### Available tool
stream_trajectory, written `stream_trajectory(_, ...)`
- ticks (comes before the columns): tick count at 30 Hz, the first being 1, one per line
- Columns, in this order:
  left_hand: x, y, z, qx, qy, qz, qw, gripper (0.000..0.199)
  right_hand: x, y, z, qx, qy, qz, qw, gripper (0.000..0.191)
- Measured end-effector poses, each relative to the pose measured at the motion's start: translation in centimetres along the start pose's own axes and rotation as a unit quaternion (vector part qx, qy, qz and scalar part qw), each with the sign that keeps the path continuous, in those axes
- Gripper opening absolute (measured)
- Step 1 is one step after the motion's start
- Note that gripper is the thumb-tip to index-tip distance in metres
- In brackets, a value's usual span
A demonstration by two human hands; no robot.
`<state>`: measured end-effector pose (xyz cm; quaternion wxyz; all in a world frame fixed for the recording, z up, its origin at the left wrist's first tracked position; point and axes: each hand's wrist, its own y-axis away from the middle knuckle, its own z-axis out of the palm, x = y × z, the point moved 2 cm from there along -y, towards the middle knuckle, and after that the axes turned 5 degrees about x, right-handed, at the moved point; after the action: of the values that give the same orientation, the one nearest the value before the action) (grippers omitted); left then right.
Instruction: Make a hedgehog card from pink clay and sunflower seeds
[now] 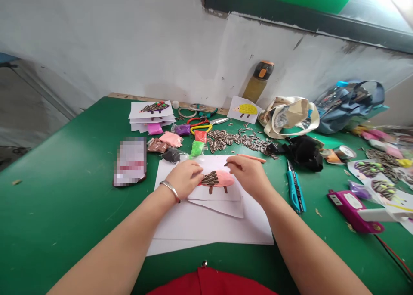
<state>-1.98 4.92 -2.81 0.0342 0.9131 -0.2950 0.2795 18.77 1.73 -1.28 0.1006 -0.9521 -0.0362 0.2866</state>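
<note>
A pink clay hedgehog shape [217,178] lies on a white paper card [214,194], with rows of striped sunflower seeds [210,178] pressed into its left end and brown clay legs below. My left hand [184,178] rests on the card, its fingertips against the clay's left side. A silver bangle [171,190] circles that wrist. My right hand [248,176] pinches a thin orange stick [248,158] whose tip points near the top of the clay. Larger white paper sheets [209,226] lie under the card.
Beyond the hands lie a heap of sunflower seeds [235,141], clay packets [180,139], and scissors [209,122]. To the right are a teal utility knife [295,187], a magenta glue gun [351,211], and seed-decorated cards [377,178]. Bags [288,117] stand at the back.
</note>
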Motion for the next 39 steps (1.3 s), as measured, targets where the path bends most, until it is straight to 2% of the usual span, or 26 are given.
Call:
stream_trajectory(4,0.6,0.0,-0.1,-0.013,0.01,0.035,0.999,0.024,-1.2,3.3,0.3,-0.041,-0.09,0.014,0.995,0.02)
stream_trajectory(7,1.1,0.0,-0.2,-0.032,0.011,0.055,0.998,0.025,-1.1,4.3,0.9,-0.049,-0.092,0.009,0.995,0.018)
stream_trajectory(15,1.6,0.2,0.0,-0.045,-0.003,0.049,0.998,0.013,-1.2,4.5,2.0,-0.028,-0.068,-0.11,0.991,0.02)
stream_trajectory(30,1.9,0.3,-0.1,-0.043,-0.004,0.031,0.999,0.012,-0.7,4.5,2.7,-0.011,-0.046,-0.127,0.991,0.019)
stream_trajectory(39,1.7,0.4,0.3,-0.044,-0.014,0.013,0.999,0.015,-1.6,4.7,2.9,0.005,0.012,-0.15,0.989,0.023)
